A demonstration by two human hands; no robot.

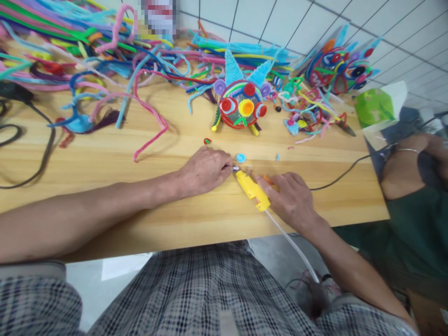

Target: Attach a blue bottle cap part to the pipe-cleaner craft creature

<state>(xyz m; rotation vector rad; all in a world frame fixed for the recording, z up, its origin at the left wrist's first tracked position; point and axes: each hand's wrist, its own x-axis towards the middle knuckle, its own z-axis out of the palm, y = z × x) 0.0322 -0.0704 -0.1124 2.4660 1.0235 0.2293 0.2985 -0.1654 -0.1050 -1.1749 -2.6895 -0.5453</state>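
My right hand (290, 198) grips a yellow glue gun (252, 190), its nozzle pointing up-left at a tiny piece pinched by my left hand (205, 170). The pinched piece is too small to name. A small light-blue coil (241, 157) lies on the wooden table (105, 158) just beyond the fingertips. A little red-and-green coil (207, 141) sits farther back. Behind them stands a round pipe-cleaner face (241, 105) with blue horns and coloured coils.
Heaps of coloured pipe cleaners (105, 51) cover the back of the table. A second pipe-cleaner mask (338, 65) stands at the back right. Black cables (42, 154) run along the left. Another person's arm (402, 170) rests at the right. The glue gun's cord (350, 168) runs right.
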